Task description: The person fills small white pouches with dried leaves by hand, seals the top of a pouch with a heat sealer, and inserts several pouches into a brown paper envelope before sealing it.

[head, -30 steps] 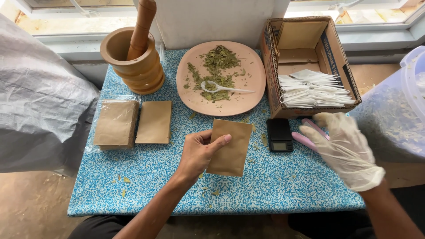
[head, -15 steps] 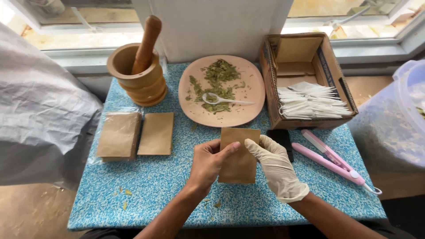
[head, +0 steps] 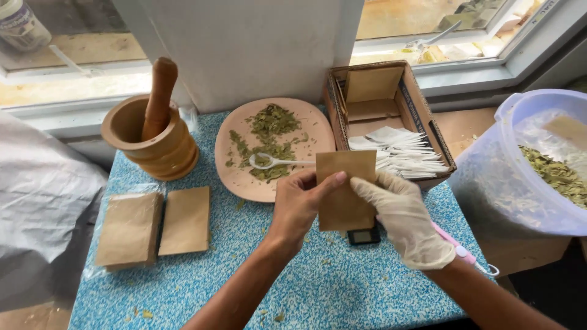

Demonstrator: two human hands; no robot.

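Note:
A small brown paper pouch (head: 345, 183) is held upright over the blue speckled table (head: 244, 275). My bare left hand (head: 299, 205) pinches its left edge, thumb on the front. My right hand (head: 406, 217), in a white glove, grips its right edge. Behind the pouch sits a pink plate (head: 235, 180) of dried green leaves with a white plastic spoon (head: 272, 161) lying in them. A small black scale (head: 364, 236) lies just below the pouch, mostly hidden by it.
A wooden mortar with pestle (head: 153, 137) stands at the back left. Two stacks of brown pouches (head: 156, 223) lie at the left. A cardboard box (head: 422, 116) holds white sachets. A pink tool (head: 461, 250) pokes out under my right wrist. A plastic tub (head: 538, 177) of leaves is at the right.
My gloved right hand came in from the right and took hold of the pouch alongside my left hand. The pouch has been lifted higher, toward the plate.

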